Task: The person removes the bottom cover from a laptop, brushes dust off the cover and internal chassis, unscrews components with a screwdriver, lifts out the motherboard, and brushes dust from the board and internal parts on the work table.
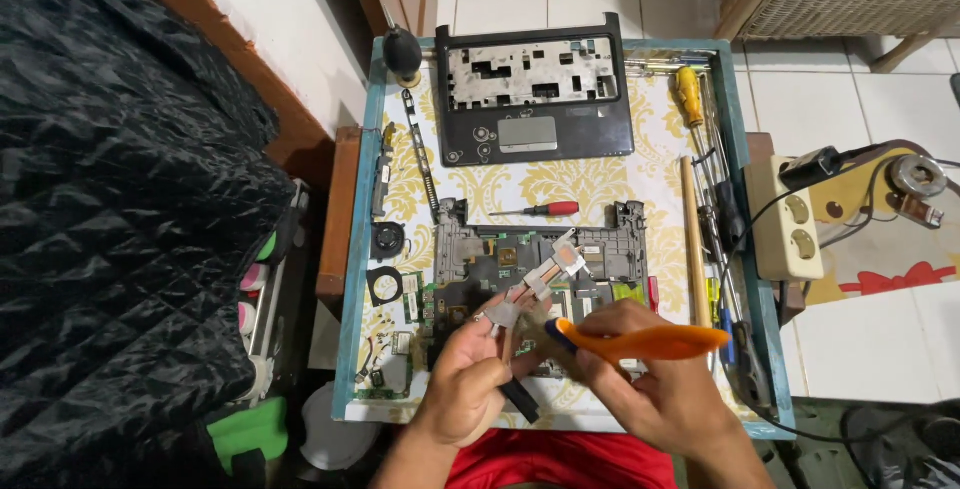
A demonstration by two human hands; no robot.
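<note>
My left hand [468,381] is clamped around a copper and silver heat pipe assembly [535,277], which I hold tilted above the open laptop base [600,249]. My right hand [655,389] is closed on one brush with an orange handle [650,342], its dark bristle end touching the lower plate of the assembly. The base sits in the middle of the counter [560,184], whose yellow floral covering shows between the parts.

Beyond the base lies one small screwdriver with a red handle [545,209], and farther back one black laptop top cover [535,89] with a grey touchpad. At the back left corner stands one black rubber air blower [403,52]. On the left edge I count one small round fan [388,240] and one black ring-shaped frame [384,286]. Along the right edge lies one long wooden stick [693,244] beside a row of tools, with one yellow-handled screwdriver [687,94]; the rest overlap too much to count. Off the counter to the right sits one cream power strip [787,219] with two sockets showing. My forearms are cut off at the bottom edge, and small parts at the lower left are too tiny to make out.
</note>
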